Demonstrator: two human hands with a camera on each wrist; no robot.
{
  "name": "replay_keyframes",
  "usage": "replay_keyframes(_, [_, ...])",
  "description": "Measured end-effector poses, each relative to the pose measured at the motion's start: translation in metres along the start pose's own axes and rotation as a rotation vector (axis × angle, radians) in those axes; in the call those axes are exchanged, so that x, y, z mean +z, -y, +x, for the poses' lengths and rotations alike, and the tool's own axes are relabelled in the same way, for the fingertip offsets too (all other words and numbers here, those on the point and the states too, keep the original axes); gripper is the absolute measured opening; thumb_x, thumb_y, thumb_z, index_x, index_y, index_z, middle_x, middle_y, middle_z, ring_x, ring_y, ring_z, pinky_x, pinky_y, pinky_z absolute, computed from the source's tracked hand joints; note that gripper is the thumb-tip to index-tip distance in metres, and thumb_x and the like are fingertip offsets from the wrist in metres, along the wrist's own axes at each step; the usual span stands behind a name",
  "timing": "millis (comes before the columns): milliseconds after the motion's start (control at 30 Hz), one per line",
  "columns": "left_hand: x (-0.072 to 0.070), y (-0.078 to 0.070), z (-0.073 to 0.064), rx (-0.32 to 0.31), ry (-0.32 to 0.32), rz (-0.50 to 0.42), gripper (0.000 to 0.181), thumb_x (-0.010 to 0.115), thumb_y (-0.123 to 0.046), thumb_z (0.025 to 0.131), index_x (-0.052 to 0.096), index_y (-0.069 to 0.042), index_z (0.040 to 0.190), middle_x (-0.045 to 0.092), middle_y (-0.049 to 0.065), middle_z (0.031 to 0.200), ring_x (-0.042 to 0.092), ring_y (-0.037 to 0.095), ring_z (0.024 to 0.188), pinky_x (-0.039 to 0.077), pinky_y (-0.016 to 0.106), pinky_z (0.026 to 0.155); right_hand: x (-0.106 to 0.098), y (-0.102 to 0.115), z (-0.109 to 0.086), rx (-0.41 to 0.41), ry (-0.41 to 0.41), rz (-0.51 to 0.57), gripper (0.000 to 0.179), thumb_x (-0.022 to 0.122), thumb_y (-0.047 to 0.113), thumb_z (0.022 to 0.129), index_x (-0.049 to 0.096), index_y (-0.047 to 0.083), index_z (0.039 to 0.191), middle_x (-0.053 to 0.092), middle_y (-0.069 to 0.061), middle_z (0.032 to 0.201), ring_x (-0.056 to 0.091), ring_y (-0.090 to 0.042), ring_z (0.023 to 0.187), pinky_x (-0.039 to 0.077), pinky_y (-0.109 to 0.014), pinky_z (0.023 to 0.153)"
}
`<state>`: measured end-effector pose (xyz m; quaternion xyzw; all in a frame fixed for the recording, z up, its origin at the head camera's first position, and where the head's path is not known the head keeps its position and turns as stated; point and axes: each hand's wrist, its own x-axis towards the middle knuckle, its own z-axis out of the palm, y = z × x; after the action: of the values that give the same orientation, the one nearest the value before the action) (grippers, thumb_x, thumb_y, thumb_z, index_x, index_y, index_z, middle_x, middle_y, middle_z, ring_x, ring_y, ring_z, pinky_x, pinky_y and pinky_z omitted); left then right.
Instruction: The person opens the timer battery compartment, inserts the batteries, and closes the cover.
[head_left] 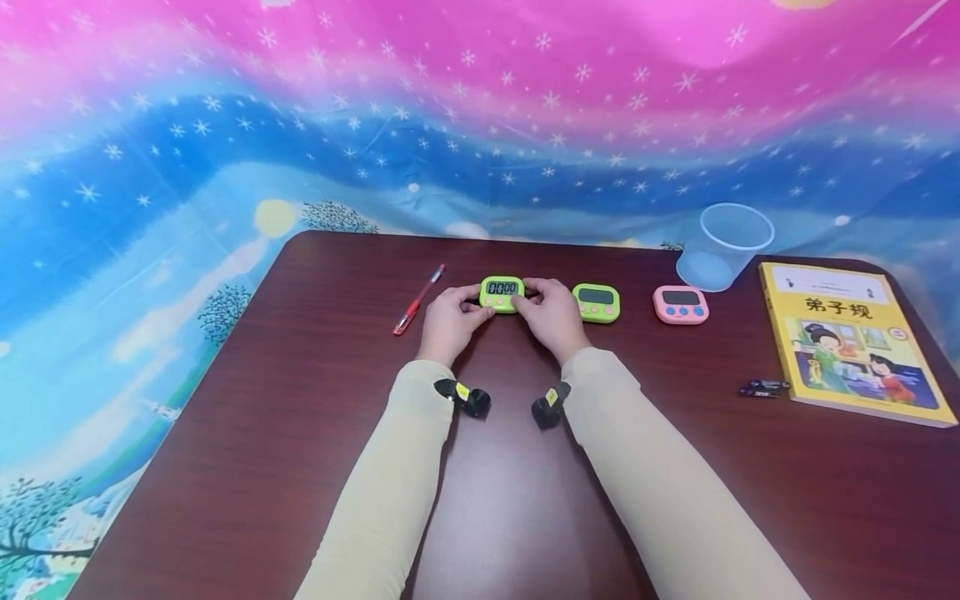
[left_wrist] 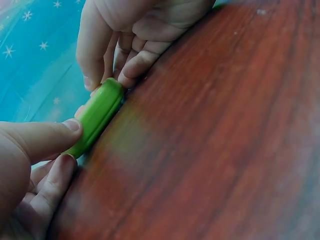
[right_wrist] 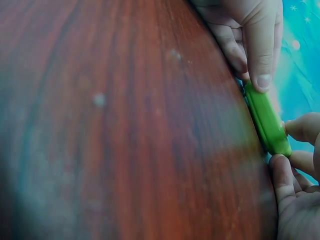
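A green digital timer [head_left: 501,293] sits on the dark wooden table [head_left: 322,400], its screen showing zeros. Around its left end, my left hand [head_left: 447,321] grips it with thumb and fingers. My right hand [head_left: 553,317] holds the opposite end, the thumb over the lower right of the front face. The left wrist view shows the timer's green edge [left_wrist: 100,112] low over the tabletop, between both hands. From the right wrist side, the same edge [right_wrist: 267,122] appears, with fingertips at both ends. A second green timer [head_left: 597,302] with a blank screen lies just right of my right hand.
Left of the hands lies a red pen [head_left: 418,302]. Rightward are a pink timer [head_left: 680,305], a clear plastic cup [head_left: 722,248], a yellow book [head_left: 858,342] and small dark items [head_left: 763,388] beside it. A patterned cloth [head_left: 480,125] hangs behind the table.
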<state>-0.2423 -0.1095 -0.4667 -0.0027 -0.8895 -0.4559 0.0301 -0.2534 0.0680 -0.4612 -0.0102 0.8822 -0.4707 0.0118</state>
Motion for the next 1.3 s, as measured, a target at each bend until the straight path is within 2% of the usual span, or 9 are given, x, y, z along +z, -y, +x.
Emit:
replay_keyframes(200, [0.001,-0.002,0.002,0.015,-0.009,0.018,0.044,0.079,-0.021,0.089,0.068,-0.013,0.131,0.065,0.008,0.122,0.069,0.017,0.096,0.058,0.031,0.083,-0.001,0.001,0.001,0.003,-0.013,0.006,0.049,0.067,0.029,0.097,0.059,0.006,0.139,0.060,-0.010,0.122,0.062,-0.023,0.104,0.055,-0.038,0.091])
replay_keyframes(567, [0.002,-0.009,0.003,-0.003,-0.001,0.036,0.042,0.077,-0.021,0.091,0.069,-0.015,0.131,0.065,0.006,0.121,0.068,0.016,0.096,0.057,0.031,0.082,-0.005,0.006,0.001,0.038,-0.038,0.030,0.046,0.068,0.027,0.096,0.061,0.005,0.136,0.062,-0.011,0.121,0.063,-0.024,0.105,0.054,-0.038,0.091])
replay_keyframes(833, [0.004,-0.010,0.002,-0.016,-0.004,0.038,0.043,0.077,-0.022,0.091,0.068,-0.015,0.132,0.065,0.005,0.122,0.068,0.016,0.096,0.057,0.031,0.081,-0.006,0.000,-0.003,0.017,-0.047,0.051,0.049,0.070,0.029,0.095,0.060,0.005,0.137,0.062,-0.010,0.121,0.062,-0.024,0.105,0.055,-0.038,0.091])
replay_keyframes(1000, [0.005,-0.008,0.000,-0.017,-0.007,0.026,0.043,0.077,-0.022,0.091,0.067,-0.015,0.132,0.064,0.005,0.122,0.068,0.015,0.097,0.058,0.030,0.082,-0.007,-0.006,-0.008,0.002,-0.048,0.136,0.050,0.072,0.029,0.094,0.061,0.007,0.137,0.061,-0.008,0.122,0.063,-0.022,0.106,0.056,-0.036,0.092])
replay_keyframes(1167, [0.005,-0.004,-0.002,-0.025,-0.027,0.000,0.043,0.078,-0.021,0.090,0.067,-0.014,0.131,0.064,0.004,0.123,0.068,0.013,0.097,0.058,0.029,0.083,-0.006,-0.011,-0.021,-0.031,-0.100,0.287,0.043,0.073,0.022,0.093,0.064,0.005,0.132,0.064,-0.008,0.121,0.064,-0.020,0.105,0.056,-0.034,0.092])
replay_keyframes(1267, [0.004,-0.003,-0.004,-0.026,-0.037,-0.001,0.043,0.078,-0.021,0.090,0.067,-0.014,0.131,0.064,0.004,0.122,0.068,0.014,0.097,0.058,0.030,0.082,-0.007,-0.014,-0.030,-0.047,-0.132,0.346,0.039,0.073,0.018,0.092,0.066,0.004,0.127,0.067,-0.008,0.120,0.065,-0.020,0.103,0.056,-0.037,0.094])
replay_keyframes(1300, [0.003,-0.002,-0.004,-0.029,-0.038,0.001,0.043,0.078,-0.020,0.090,0.067,-0.014,0.131,0.064,0.003,0.121,0.068,0.014,0.096,0.058,0.031,0.082,-0.007,-0.016,-0.033,-0.048,-0.137,0.352,0.038,0.073,0.018,0.093,0.067,0.004,0.127,0.068,-0.007,0.119,0.066,-0.019,0.102,0.051,-0.036,0.101])
